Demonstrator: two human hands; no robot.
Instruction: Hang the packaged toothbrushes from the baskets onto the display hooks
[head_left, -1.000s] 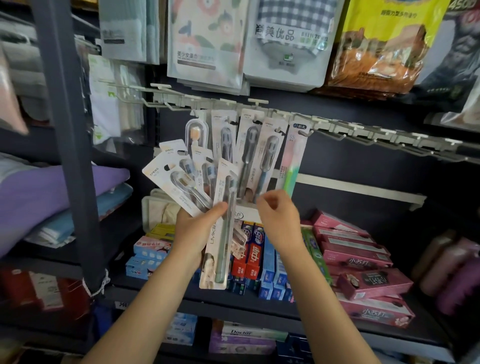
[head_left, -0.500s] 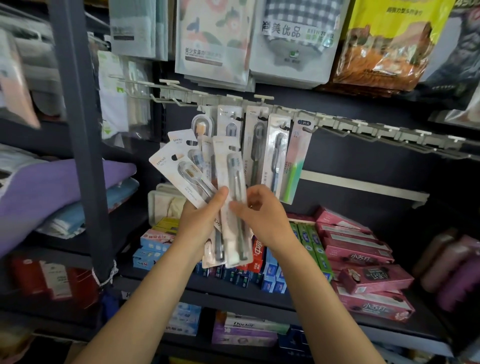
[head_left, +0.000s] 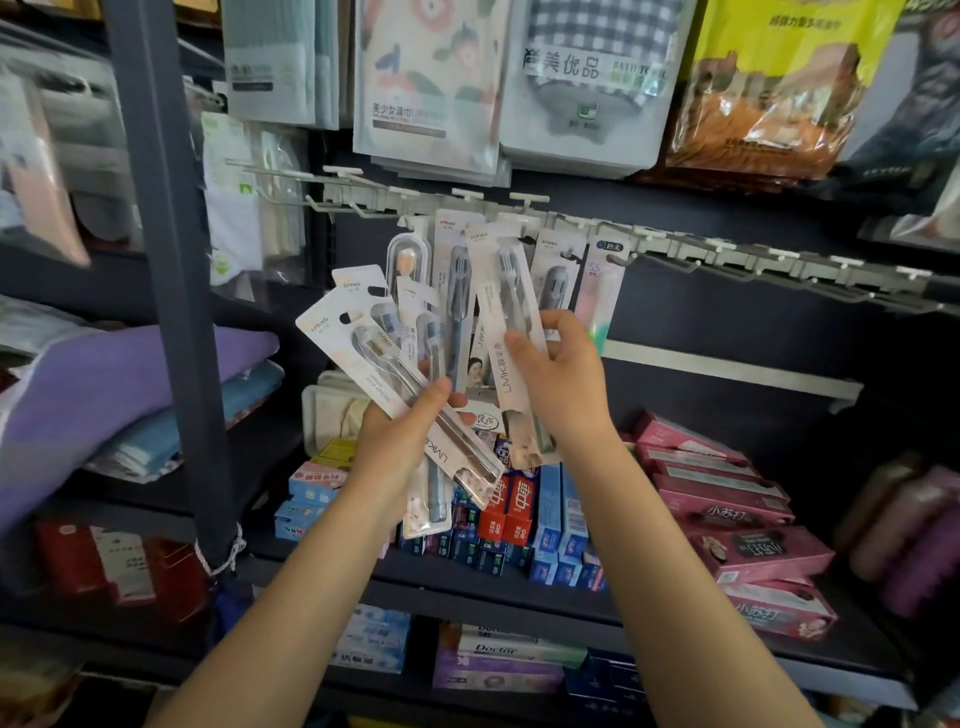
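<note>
The left hand (head_left: 402, 447) grips a fan of packaged toothbrushes (head_left: 363, 358), thumb curled across the front of the lowest card and fingers behind the stack. The fan spreads up and to the left, and the card tops with their hang holes point toward the hook rail (head_left: 519, 208). At least four packs show in the fan; the exact count cannot be told where the cards overlap.

The right hand (head_left: 566, 384) holds a single toothbrush pack (head_left: 506, 332), pinched between the thumb on the front face and the fingers curled round the right edge. This pack stands nearly upright, tilted slightly left, with its bristle end up. Its top edge lies just below the rail, in front of the packs already hung. Whether its hang hole is on a hook cannot be told.

Hung toothbrush packs (head_left: 452, 270) occupy the middle hooks of the rail, including one pink-and-green pack (head_left: 600, 291) at the right end of the group. The hooks further right carry nothing.

Below the hands, a shelf (head_left: 519, 597) carries toothpaste boxes (head_left: 514, 509) in red and blue, with pink boxes (head_left: 727, 514) to their right. Packaged towels (head_left: 426, 83) hang above the rail. Folded purple fabric (head_left: 104, 384) lies on a shelf at the left.
</note>
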